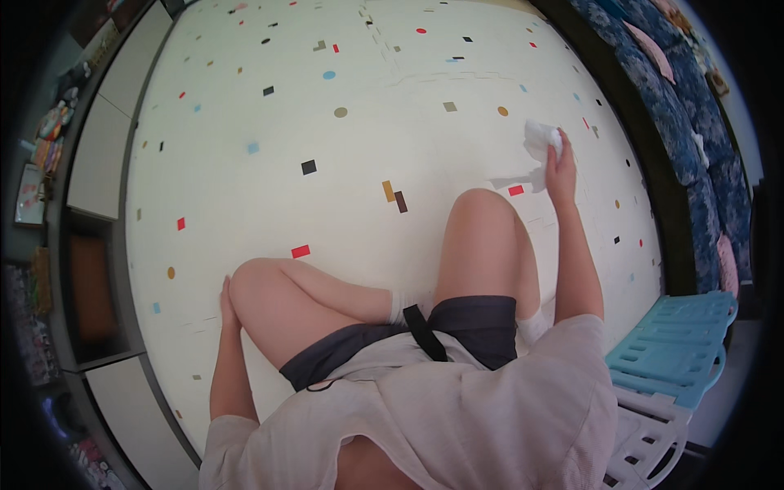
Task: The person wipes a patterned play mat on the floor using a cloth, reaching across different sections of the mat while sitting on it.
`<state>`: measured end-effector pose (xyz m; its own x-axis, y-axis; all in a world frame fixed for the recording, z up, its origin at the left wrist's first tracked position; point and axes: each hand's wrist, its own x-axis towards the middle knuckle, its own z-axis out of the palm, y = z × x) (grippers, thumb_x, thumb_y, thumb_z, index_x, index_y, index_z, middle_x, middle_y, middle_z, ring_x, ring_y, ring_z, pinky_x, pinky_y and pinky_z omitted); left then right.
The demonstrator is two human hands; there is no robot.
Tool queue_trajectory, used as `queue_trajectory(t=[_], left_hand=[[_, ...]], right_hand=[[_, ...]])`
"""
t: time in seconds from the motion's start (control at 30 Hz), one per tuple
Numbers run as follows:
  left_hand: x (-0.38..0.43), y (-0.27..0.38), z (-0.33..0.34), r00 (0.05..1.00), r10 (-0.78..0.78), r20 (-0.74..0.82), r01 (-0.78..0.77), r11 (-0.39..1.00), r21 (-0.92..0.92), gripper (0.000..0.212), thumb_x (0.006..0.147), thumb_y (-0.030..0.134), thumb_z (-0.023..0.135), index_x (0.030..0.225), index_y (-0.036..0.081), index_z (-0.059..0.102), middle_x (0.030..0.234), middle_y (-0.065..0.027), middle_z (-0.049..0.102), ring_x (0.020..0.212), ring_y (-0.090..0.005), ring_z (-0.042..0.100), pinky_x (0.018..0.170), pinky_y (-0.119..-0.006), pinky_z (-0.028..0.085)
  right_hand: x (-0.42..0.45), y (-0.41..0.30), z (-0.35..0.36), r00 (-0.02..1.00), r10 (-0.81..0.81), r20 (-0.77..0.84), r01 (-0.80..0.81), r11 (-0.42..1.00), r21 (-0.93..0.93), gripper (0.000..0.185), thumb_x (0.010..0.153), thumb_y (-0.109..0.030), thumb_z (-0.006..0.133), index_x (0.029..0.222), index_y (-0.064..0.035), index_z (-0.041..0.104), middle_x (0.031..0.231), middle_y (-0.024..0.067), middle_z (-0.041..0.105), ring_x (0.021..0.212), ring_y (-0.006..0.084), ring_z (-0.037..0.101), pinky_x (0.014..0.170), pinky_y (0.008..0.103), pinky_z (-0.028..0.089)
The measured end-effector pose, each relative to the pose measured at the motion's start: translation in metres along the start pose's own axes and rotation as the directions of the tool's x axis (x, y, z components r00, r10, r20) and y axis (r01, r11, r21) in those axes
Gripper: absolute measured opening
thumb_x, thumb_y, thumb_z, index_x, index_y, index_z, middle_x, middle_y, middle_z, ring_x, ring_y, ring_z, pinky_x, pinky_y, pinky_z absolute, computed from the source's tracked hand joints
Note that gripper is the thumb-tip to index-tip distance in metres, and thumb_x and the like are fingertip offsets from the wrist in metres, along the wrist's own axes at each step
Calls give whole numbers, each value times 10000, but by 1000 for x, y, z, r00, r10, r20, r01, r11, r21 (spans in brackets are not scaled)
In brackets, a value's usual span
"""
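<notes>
My right hand (562, 168) is out to the right of my raised right knee (484, 208). It grips a crumpled white tissue or wipe (540, 138), which hangs off to the left of the fingers. The tissue casts a shadow on the pale floor mat (367, 141), a little above a red rectangle printed there. At the left, my left hand (227, 304) rests against the outer side of my bent left knee (260, 282). Most of its fingers are hidden behind the knee.
A low cabinet (98, 147) with white doors lines the left, with toys and small items on top. A blue floral sofa (698, 122) with pink cushions runs along the right. Near my right elbow stands a blue and white plastic panel (667, 349). Mat seams show as thin lines.
</notes>
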<state>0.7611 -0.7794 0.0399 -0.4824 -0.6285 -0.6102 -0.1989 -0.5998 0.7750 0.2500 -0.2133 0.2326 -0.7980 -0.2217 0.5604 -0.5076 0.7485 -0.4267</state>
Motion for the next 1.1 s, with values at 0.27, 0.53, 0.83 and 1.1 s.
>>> queue_trajectory(t=[0.27, 0.53, 0.83, 1.1], left_hand=[[-88, 105, 129, 884, -376, 278, 324, 921, 216, 314, 911, 317, 586, 947, 24, 693, 1012, -100, 680, 882, -193, 634, 797, -341, 502], [-141, 123, 259, 701, -351, 621, -707, -230, 668, 453, 949, 382, 469, 1173, 34, 654, 1197, -164, 639, 1144, -288, 575, 1013, -326, 396], [-198, 11, 466, 132, 281, 951, -910, 414, 3, 370, 995, 254, 460, 1261, 36, 598, 1346, -124, 551, 1357, -229, 376, 1113, -334, 300], [-239, 31, 615, 66, -697, 714, -785, 406, 469, 344, 911, 192, 502, 1190, 83, 671, 1225, -88, 642, 1098, -187, 611, 962, -299, 449]], right_hand=[[-80, 19, -131, 994, 75, -75, -65, 989, 131, 379, 990, -172, 472, 1358, -81, 464, 1254, 189, 587, 1160, 313, 577, 974, 351, 433], [-103, 38, -146, 971, 194, -137, -158, 959, 234, 396, 995, -205, 468, 1366, -68, 456, 1263, 183, 583, 1173, 292, 567, 991, 347, 422], [-100, 12, -110, 987, 134, -85, -86, 903, 421, 397, 997, -192, 468, 1360, -32, 450, 1285, 166, 571, 1192, 271, 546, 1007, 343, 404], [-148, 31, -133, 951, 291, -104, -221, 875, 430, 403, 993, -171, 458, 1363, -14, 440, 1335, 166, 521, 1230, 265, 504, 1038, 349, 376]])
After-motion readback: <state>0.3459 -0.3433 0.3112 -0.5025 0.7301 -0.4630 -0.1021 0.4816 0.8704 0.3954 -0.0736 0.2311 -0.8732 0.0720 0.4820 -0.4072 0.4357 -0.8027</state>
